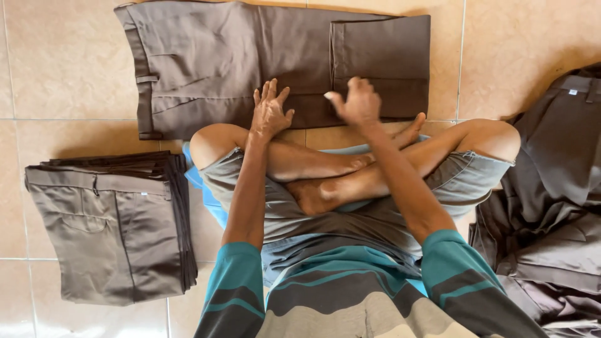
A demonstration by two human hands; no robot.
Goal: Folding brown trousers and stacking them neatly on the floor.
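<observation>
Far to the left of our fingers sat the stack of folded trousers (116, 225), squared up on the tiled floor (56, 75) and well apart from either hand. Our left hand (270, 112) lay flat on the brown trousers (250, 62) spread just ahead of our crossed legs, its fingers (268, 94) splayed and pressing the cloth near the lower edge, with the waistband off to their left. Our right hand (358, 103) hovered just beside it, over the spot where the legs had been doubled back; its fingers were loosely curled and held nothing that we could see, though whether they touched the cloth we could not tell. We judged the fold half made: the legs were turned in, the final fold not yet done. The next move would call for a grip on the folded end and a clean carry toward the waistband. Well to the right of both hands lay the heap of unfolded trousers (551, 206).
</observation>
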